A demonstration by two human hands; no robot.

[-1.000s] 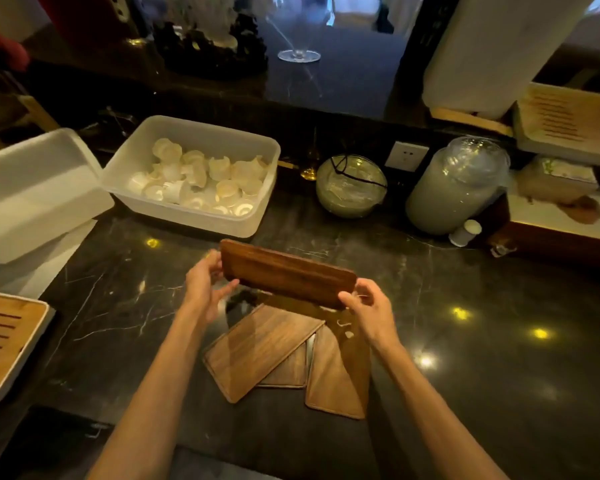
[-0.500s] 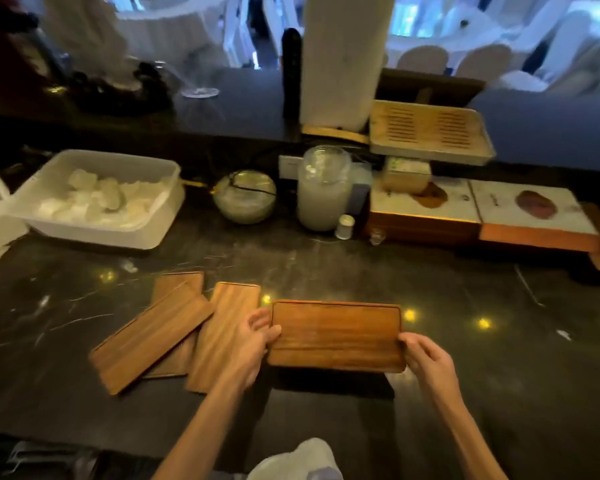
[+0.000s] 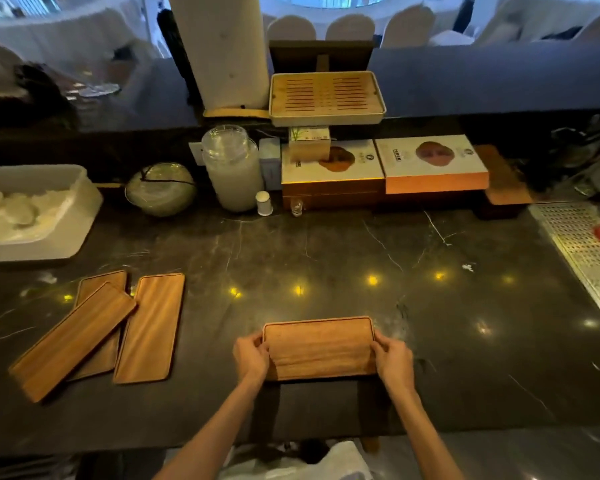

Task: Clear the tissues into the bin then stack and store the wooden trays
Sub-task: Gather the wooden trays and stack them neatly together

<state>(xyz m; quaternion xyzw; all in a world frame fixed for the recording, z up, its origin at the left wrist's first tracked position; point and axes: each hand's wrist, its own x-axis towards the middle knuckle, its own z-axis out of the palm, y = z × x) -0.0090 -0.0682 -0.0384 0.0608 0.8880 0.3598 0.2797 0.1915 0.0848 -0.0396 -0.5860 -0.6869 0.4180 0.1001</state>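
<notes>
A wooden tray (image 3: 321, 348) sits in the lower centre of the frame, a flat reddish-brown rectangle with rounded corners, a thin raised rim and grain running along its length. The left hand (image 3: 252, 356) grips its left short end and the right hand (image 3: 394, 362) grips its right short end, the fingers (image 3: 378, 341) of both curled around the edges. Whether the tray rests on the bench or is held just above it cannot be told.

At the lower left of the frame lie 3 more trays (image 3: 149, 327) of the same wood, loosely overlapped and fanned at different angles on the bench (image 3: 326, 258).

The bench is dark polished stone with pale veins and small yellow reflected lights. Along its far edge stand a white plastic tub (image 3: 49, 233) at the left, a round glass bowl (image 3: 160, 188), a clear lidded jar (image 3: 232, 168) and 2 flat boxes (image 3: 381, 168). A slatted bamboo tray (image 3: 326, 95) rests on a raised ledge above them, beside a white column (image 3: 222, 50). A perforated metal panel (image 3: 579, 237) fills the right edge. White covered chairs (image 3: 350, 29) show in the upper background.
</notes>
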